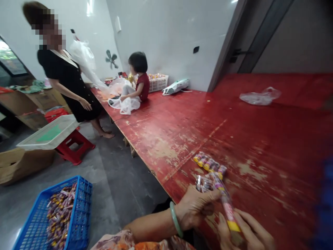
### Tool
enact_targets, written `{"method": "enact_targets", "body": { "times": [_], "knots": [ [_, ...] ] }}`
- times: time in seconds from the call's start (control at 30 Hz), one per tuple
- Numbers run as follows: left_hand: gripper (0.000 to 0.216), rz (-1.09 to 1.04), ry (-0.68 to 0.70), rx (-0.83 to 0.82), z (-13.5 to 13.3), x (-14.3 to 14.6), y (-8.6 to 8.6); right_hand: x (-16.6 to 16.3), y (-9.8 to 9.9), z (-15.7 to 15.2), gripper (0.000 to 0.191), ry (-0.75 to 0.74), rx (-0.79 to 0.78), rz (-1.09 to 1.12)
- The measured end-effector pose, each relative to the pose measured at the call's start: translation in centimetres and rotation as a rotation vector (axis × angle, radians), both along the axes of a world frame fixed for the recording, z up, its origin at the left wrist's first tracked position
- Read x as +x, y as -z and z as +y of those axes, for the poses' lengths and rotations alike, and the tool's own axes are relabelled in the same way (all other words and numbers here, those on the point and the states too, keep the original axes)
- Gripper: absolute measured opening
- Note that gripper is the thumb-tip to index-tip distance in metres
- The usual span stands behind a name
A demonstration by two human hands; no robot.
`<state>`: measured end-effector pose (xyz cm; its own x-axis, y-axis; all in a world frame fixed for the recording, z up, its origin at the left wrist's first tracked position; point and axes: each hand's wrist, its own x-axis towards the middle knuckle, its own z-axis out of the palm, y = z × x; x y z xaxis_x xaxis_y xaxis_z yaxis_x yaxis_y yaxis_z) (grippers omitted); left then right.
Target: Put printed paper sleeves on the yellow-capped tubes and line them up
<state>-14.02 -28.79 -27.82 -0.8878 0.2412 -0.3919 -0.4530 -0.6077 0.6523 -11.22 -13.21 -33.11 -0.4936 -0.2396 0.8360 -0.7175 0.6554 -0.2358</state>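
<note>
Worn red plywood platform point(260, 139) bore a crumpled clear plastic bag point(260, 97) at right, with a white pouch point(175, 86) and a white mesh basket point(158, 83) by the far wall. A child in a red top point(142, 85) sat on it, and a person in a black dress point(69, 83) stood beside it. On the grey floor stood a blue crate point(83, 208) of wrapped sweets, a red stool point(74, 147) under a translucent tray point(68, 126), and a cardboard box point(23, 166).

The table point(234, 139) is red-painted wood, matt and rough, its coat scraped through to pale bare patches. The tubes point(228, 208) wear glossy clear plastic film, the green bangle point(176, 219) looks smooth and polished, and the blue basket point(84, 211) is moulded plastic lattice, while the box point(20, 165) is matt brown cardboard.
</note>
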Motion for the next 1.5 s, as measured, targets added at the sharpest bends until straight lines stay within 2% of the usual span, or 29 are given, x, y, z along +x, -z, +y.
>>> {"method": "enact_targets", "body": {
  "times": [0.07,0.13,0.2,0.27,0.47,0.57,0.67,0.77,0.93,1.13,1.5],
  "knots": [
    [0.058,-0.014,0.009,-0.037,-0.2,0.6,-0.5,1.7,-0.9,-1.3,0.036,0.174,-0.109,-0.043],
    [0.057,-0.032,0.034,-0.053,-0.2,1.3,-1.1,3.4,-2.3,-2.7,0.048,0.210,-0.096,-0.041],
    [0.053,-0.041,0.104,-0.032,0.0,1.4,-1.6,3.8,-3.4,-3.4,0.052,0.216,-0.079,-0.040],
    [0.046,-0.052,0.167,-0.002,0.6,0.7,-1.6,3.1,-3.8,-3.1,0.046,0.235,-0.085,-0.023],
    [0.039,-0.051,0.303,-0.054,2.5,-0.2,-1.0,2.2,-3.2,-0.7,0.032,0.280,-0.286,-0.052],
    [0.039,0.011,0.350,-0.067,3.4,-0.3,-0.9,2.4,-3.3,-0.1,0.034,0.309,-0.322,-0.016],
    [0.043,0.060,0.343,-0.056,4.5,-0.7,-1.6,2.8,-4.0,0.7,0.041,0.273,-0.318,0.036],
    [0.044,0.095,0.382,-0.070,5.2,-0.9,-2.6,3.5,-5.0,1.3,0.043,0.194,-0.331,-0.037],
    [0.046,0.181,0.469,-0.082,5.3,-0.8,-2.8,4.0,-5.4,2.1,0.033,0.224,-0.459,-0.075],
    [0.048,0.138,0.466,-0.091,5.0,-0.1,-2.1,3.4,-5.3,1.4,0.027,0.339,-0.455,-0.013],
    [0.052,0.058,0.429,-0.075,4.8,0.5,-1.5,3.1,-5.6,0.1,0.026,0.422,-0.443,0.048]
  ]
}}
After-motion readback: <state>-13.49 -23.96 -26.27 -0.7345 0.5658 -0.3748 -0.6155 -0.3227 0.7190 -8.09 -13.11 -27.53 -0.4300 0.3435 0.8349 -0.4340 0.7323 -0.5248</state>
